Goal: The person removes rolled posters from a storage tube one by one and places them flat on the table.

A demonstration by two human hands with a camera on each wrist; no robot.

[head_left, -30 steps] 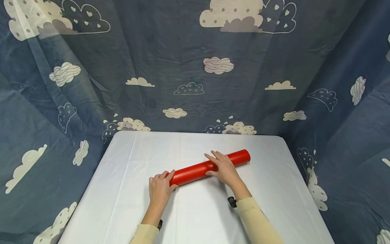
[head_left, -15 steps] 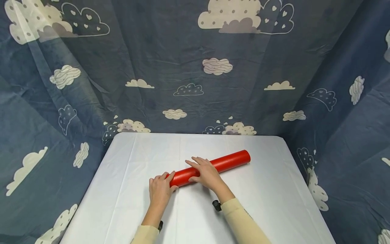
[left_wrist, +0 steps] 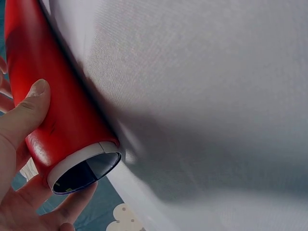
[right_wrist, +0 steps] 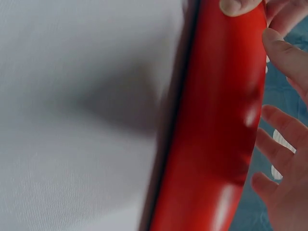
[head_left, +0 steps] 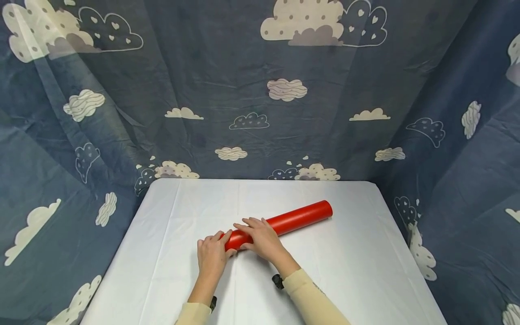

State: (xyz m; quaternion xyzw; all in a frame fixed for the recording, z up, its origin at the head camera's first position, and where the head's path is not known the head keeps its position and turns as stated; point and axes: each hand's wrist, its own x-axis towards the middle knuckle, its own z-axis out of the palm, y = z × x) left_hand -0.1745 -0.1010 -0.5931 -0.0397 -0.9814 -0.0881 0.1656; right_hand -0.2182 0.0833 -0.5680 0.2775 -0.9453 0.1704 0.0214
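Note:
A glossy red tube (head_left: 302,218) lies slantwise on the white-covered table, its far end pointing right. My left hand (head_left: 212,256) grips the near left end, thumb on the near side and fingers round the far side. In the left wrist view that end of the tube (left_wrist: 57,106) is hollow with a white rim and a dark inside. Right beside it, my right hand (head_left: 264,240) rests on the tube with fairly straight, spread fingers and the thumb on the near side. The right wrist view shows the fingers of the right hand (right_wrist: 291,178) along the tube's far side.
White cloth covers the table (head_left: 357,262). A dark blue curtain (head_left: 325,149) with cloud prints hangs behind the table and along both sides. Each wrist carries a small black device, such as the right one (head_left: 278,281).
My right hand has slid left and toward me along the tube, ending close to the left hand. The left hand and the tube have stayed in place.

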